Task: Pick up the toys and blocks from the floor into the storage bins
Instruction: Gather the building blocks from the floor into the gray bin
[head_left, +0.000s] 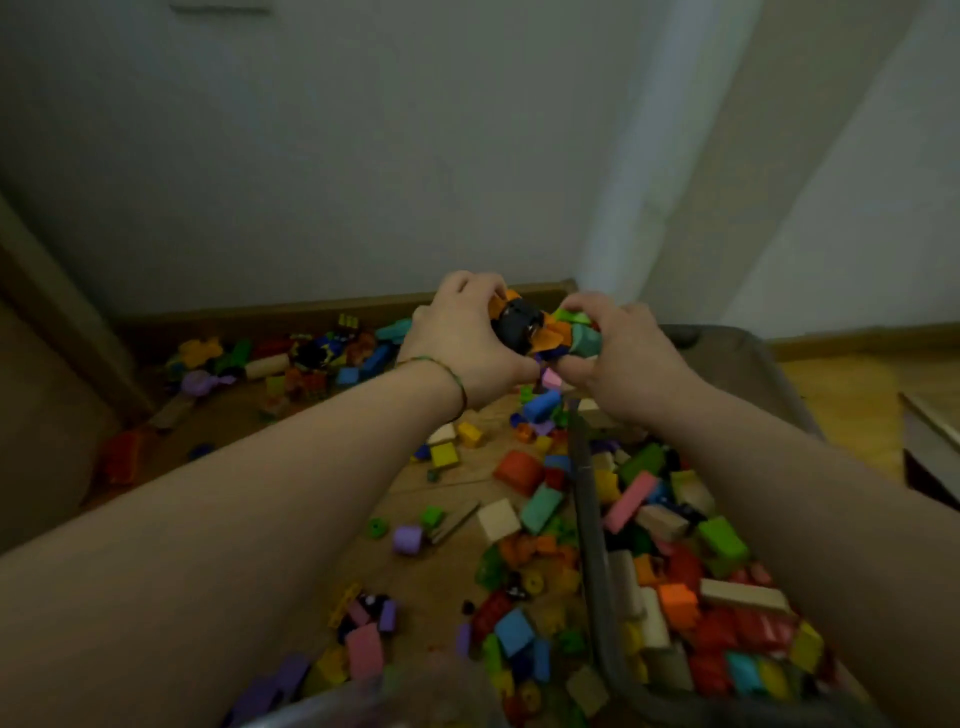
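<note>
a bunch of toys (540, 335) is held up in the air between both hands: an orange piece, a dark round part like a wheel, a green block and a teal block, all pressed together. the bunch hangs above the floor, near the far left corner of the storage bin (587, 493), and it is not inside it. the left hand (462, 338) grips the bunch from the left side, with its fingers (467, 283) curled over the top of the dark part. the right hand (628, 358) grips it from the right side, with fingers curled round the green and teal blocks. a thin bracelet (441, 371) sits on the left wrist.

just under the hands there is a pink block (551, 378) and a blue block (540, 405). they are blurred, and i cannot tell if they lie on the floor or are in the air.

the grey storage bin stands on the right, below the right forearm. it is filled with many blocks, among them a long pink one (628, 501), a green one (722, 538) and an orange one (678, 603).

left of the bin, on the wooden floor (431, 587), many more pieces lie scattered: a red block (519, 470), a pale wooden block (498, 519), a purple cylinder (408, 539) and a yellow block (444, 454). a further heap of toys (311, 356) lies along the foot of the grey wall (311, 156).
</note>
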